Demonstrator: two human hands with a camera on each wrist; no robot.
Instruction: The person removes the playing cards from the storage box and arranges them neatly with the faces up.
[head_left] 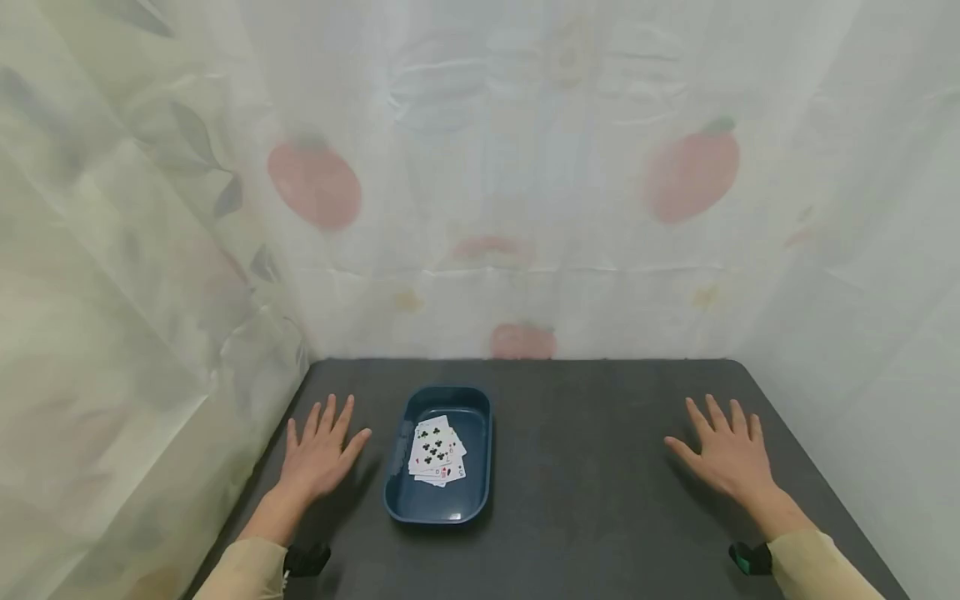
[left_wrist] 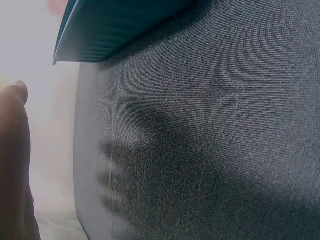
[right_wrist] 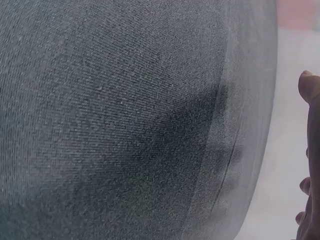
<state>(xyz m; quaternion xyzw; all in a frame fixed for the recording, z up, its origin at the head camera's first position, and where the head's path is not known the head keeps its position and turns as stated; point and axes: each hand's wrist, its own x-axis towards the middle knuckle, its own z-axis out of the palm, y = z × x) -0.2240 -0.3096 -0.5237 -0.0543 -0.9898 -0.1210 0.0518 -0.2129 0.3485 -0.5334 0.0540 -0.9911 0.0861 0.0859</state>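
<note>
A dark blue rectangular tray (head_left: 438, 507) stands on the table left of the middle. Inside it lies a loose pile of playing cards (head_left: 435, 446), face up, with a card of clubs on top. My left hand (head_left: 318, 457) hovers to the left of the tray, fingers straight and spread, holding nothing. Far to the right, my right hand (head_left: 727, 457) is held over the table with its fingers spread, also holding nothing. Each wrist view shows part of a hand at the edge and its shadow on the table; the left one also catches the tray's side (left_wrist: 110, 30).
The dark grey table (head_left: 585, 467) has rounded far corners. A pale curtain (head_left: 570, 183) with red fruit prints hangs behind it, and more sheeting (head_left: 112, 333) closes in the left side. Both forearms wear light sleeves (head_left: 821, 567) with a dark band at the wrist.
</note>
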